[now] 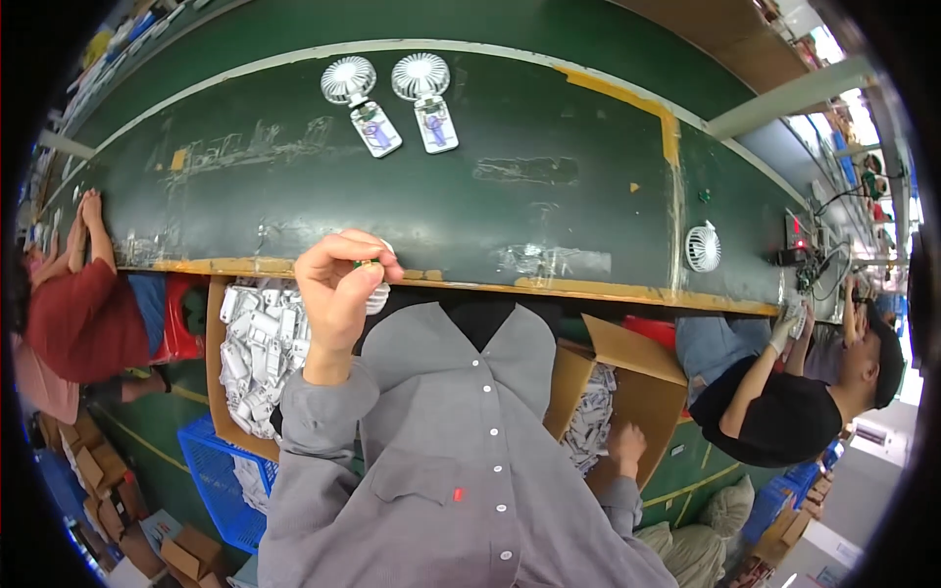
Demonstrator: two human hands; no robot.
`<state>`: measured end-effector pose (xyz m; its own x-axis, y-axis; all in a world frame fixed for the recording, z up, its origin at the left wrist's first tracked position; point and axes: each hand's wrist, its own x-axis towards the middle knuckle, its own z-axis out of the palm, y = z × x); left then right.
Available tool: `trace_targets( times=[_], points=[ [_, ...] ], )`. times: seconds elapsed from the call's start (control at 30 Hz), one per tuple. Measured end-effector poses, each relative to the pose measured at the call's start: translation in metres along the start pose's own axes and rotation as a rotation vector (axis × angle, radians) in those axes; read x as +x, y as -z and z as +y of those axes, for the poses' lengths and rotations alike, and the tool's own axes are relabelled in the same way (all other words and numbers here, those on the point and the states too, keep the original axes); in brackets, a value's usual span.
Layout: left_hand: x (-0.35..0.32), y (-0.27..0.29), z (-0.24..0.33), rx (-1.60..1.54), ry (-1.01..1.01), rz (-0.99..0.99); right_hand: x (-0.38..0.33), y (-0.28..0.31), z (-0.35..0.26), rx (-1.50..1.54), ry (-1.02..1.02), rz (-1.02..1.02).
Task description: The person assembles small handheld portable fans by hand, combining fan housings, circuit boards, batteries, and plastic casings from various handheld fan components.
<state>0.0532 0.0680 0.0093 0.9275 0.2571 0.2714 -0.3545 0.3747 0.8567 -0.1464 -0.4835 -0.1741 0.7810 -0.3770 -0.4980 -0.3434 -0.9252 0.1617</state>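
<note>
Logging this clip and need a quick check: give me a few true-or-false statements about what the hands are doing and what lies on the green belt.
1. The left hand holds a small white part pinched at the belt's near edge. True.
2. The right hand rests on the green belt. False: it reaches down into a cardboard box of white parts at the person's right.
3. Two small white fans lie side by side on the belt's far side. True.
4. The box at the person's left is empty. False: it is full of white parts.
5. A third fan lies on the belt to the right. True.
</note>
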Motion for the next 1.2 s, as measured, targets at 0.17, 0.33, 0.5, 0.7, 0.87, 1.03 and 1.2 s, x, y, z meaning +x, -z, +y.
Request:
trace_targets(
  times=[0.17,0.33,0.5,0.7,0.87,1.03,1.2],
  points=[
    [-0.001,-0.016,-0.004,0.022,-0.003,-0.020,-0.004,0.147,-0.192,0.754,0.628,0.533],
    [0.010,-0.021,0.002,0.045,-0.023,-0.083,0.019,0.239,-0.302,0.388,1.339,0.441],
    [0.002,0.009,0.018,0.117,-0.039,0.023,0.088,0.253,-0.315,0.004,1.469,0.344],
    [-0.014,0.035,0.025,0.165,-0.018,0.192,0.151,0.300,-0.341,-0.204,1.704,0.192],
    [-0.005,0.043,0.019,0.202,0.000,0.235,0.294,0.390,-0.399,-0.111,1.196,0.602],
    [0.017,0.049,0.012,0.291,-0.004,0.215,0.341,0.403,-0.399,0.169,0.849,0.990],
    [0.025,0.053,0.004,0.283,0.007,0.271,0.187,0.317,-0.344,0.234,0.843,0.679]
  ],
)
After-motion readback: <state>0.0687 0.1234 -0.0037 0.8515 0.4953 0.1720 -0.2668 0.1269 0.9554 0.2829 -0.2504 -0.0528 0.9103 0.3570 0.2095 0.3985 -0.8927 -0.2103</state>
